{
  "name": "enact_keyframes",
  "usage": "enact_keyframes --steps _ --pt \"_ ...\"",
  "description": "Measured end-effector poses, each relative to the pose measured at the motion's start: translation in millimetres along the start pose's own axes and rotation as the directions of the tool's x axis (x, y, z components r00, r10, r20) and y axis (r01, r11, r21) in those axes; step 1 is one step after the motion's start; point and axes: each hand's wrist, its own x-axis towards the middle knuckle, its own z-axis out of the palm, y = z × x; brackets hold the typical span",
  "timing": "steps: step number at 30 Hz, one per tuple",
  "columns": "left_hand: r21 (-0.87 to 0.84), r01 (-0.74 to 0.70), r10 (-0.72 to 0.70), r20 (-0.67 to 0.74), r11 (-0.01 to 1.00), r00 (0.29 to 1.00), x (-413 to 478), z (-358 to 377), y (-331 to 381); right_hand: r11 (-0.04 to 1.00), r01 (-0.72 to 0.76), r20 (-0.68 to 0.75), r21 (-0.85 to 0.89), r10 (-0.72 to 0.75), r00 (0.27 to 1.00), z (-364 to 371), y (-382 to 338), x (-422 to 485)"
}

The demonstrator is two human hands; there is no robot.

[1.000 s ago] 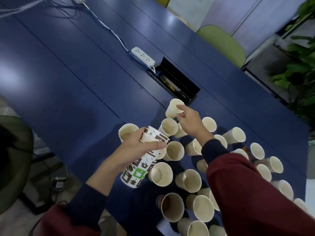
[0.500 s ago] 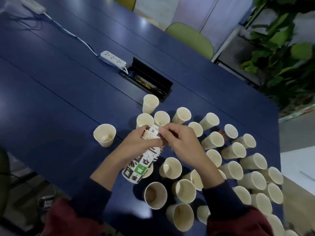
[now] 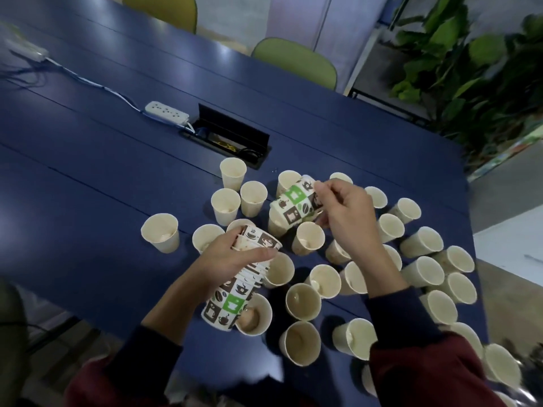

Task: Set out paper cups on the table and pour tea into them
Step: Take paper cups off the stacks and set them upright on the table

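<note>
The right hand (image 3: pixel 346 212) pinched one patterned paper cup (image 3: pixel 296 202) between fingertips and thumb, aloft over the standing cups (image 3: pixel 308 237). Its long axis was tilted, rim toward the nested stack (image 3: pixel 232 295) gripped by the left hand (image 3: pixel 232 257). Bare surface (image 3: pixel 102 171) lay leftward. The cup probably needed righting first.

Left hand (image 3: pixel 232 259) curls round a cup stack (image 3: pixel 229 301); right hand (image 3: pixel 346 218) apparently pinches one cup (image 3: pixel 293 201).

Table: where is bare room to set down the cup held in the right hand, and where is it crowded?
Bare: the table left of the lone cup, up to the power strip; also beyond the cable box toward the chairs. Crowded: around the left hand and right hand, rightward to the table edge.
</note>
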Motion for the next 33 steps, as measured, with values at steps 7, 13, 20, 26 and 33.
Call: enact_keyframes --steps 7,13,20,26,33 --pt "-0.033 -0.053 0.049 -0.11 0.998 0.993 -5 -28 13 0.992 -0.034 0.007 0.12 0.034 0.999 25 -17 17" --pt "-0.075 -0.102 0.085 -0.2 0.992 0.976 -8 -86 23 0.999 0.05 0.142 0.01 -0.051 0.989 105 -36 39" --pt "-0.164 -0.117 0.085 -0.189 0.98 0.978 -10 -168 36 0.933 0.084 0.485 -0.35 0.104 0.869 226 -43 67" --pt "-0.164 -0.109 0.08 -0.175 0.98 0.981 -7 -215 46 0.859 0.104 0.573 -0.501 0.24 0.784 277 -18 73" --pt "-0.077 -0.099 0.091 -0.101 0.992 0.991 2 -233 52 0.908 0.042 0.336 -0.417 0.111 0.935 257 -51 68"
